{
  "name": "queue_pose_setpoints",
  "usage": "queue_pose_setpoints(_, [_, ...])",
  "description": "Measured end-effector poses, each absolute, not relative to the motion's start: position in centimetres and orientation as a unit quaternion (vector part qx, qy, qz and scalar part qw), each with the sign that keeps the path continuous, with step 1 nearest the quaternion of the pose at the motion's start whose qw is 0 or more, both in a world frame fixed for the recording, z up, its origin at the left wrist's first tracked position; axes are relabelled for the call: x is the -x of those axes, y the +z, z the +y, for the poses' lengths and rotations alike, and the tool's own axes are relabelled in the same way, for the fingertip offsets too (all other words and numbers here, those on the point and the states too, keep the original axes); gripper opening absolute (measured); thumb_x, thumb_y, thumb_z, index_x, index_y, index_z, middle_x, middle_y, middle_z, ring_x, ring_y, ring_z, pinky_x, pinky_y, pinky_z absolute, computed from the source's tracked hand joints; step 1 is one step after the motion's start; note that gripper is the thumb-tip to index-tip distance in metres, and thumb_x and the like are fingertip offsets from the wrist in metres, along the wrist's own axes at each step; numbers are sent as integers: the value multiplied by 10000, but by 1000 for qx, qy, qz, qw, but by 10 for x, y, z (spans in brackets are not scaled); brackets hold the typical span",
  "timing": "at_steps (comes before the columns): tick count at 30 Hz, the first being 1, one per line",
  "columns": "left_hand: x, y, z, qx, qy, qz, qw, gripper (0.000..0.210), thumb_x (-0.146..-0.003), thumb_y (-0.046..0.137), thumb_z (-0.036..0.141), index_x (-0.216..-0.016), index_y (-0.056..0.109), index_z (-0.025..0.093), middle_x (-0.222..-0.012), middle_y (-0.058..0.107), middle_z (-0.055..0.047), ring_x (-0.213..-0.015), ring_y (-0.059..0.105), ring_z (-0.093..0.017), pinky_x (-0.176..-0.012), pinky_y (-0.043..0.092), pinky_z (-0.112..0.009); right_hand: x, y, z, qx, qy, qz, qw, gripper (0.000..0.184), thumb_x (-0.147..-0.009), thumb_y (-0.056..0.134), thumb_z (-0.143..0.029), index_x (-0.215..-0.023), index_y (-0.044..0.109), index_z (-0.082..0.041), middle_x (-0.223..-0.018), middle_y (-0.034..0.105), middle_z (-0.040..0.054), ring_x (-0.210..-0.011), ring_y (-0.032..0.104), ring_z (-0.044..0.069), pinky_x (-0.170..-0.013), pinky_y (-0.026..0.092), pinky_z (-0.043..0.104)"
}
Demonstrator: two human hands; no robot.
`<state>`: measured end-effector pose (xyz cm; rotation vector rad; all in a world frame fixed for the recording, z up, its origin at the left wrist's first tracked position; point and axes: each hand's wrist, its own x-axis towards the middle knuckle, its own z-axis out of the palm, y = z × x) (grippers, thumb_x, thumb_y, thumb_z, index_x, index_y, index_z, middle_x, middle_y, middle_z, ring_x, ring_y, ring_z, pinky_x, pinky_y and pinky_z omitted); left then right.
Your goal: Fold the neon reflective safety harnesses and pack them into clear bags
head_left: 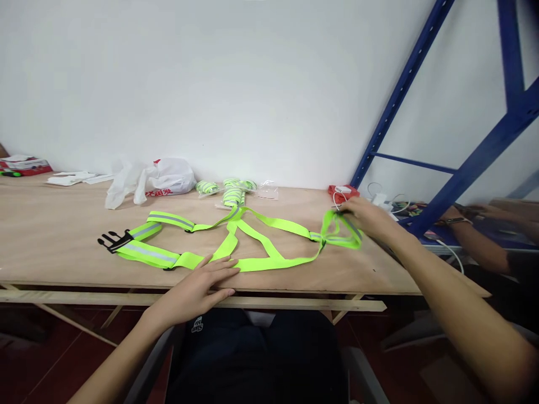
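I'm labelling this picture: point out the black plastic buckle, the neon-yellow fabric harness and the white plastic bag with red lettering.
Black plastic buckle (pixel 122 241): head view, its body.
Neon-yellow fabric harness (pixel 257 264): head view, its near strap.
White plastic bag (pixel 173 175): head view, its front.

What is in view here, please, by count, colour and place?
Table: one, light wood, centre
Harness: one, neon yellow with grey stripes, on the table
Buckle: one, black, harness's left end
Rolled straps: several, yellow and white, behind the harness
Shopping bag: at least one, white, back of table
Wrapper: one, clear, beside rolled straps
Flat sheets: count unclear, white, back left
Box: one, red and white, far left
Rack: one, blue, right
Crumpled item: one, red, beside rack
Wall: one, white, behind
Co-worker's arm: at least one, far right
Left hand: one, bare, resting on harness
Right hand: one, bare, gripping harness's right end
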<state>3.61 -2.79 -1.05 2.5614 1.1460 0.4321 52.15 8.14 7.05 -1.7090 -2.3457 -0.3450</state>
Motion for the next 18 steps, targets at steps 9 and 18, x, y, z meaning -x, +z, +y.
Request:
queue_pose_setpoints(9, [-38, -10, -28, -886, 147, 414, 146, 492, -1001, 482, 502, -1465, 489, 340, -1535, 454, -15, -1449, 382, -264, -1234, 182, -511, -592, -4, 27, 636, -285, -683, 219, 125, -862, 487, -243, -881, 606, -210, -960, 684, 142, -918, 619, 293, -727, 466, 371])
queue_pose_setpoints(18, [-33, -1, -27, -879, 147, 429, 149, 473, -982, 493, 530, -1397, 575, 317, -1486, 521, -28, -1403, 454, -266, -1217, 247, -490, -579, -32, -18, 641, -269, -694, 189, 178, -836, 409, -262, -818, 582, -225, -934, 690, 120, -935, 625, 313, -823, 487, 437])
